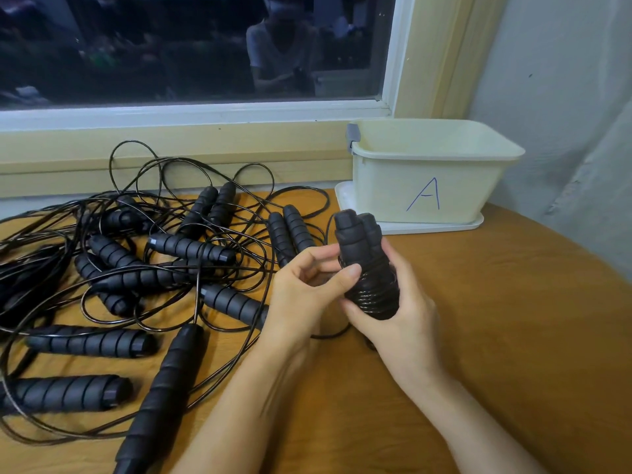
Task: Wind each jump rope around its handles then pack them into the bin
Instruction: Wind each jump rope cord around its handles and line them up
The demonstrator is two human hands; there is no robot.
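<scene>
The jump rope bundle is two black handles side by side with cord coiled round their lower half. It is held nearly upright over the middle of the table, between both hands. The right hand cups it from the right and below, fingers curled round the coils. The left hand pinches it from the left, thumb pressed on the handles. A loose cord trails under the hands.

Just left, a tangled pile of jump ropes covers the table's left half, reaching the left wrist. Just beyond the bundle on the far right, the open cream bin marked A sits on a flat white tray.

Wooden tabletop runs right from the hands to a curved edge. A window ledge bounds the far side.
</scene>
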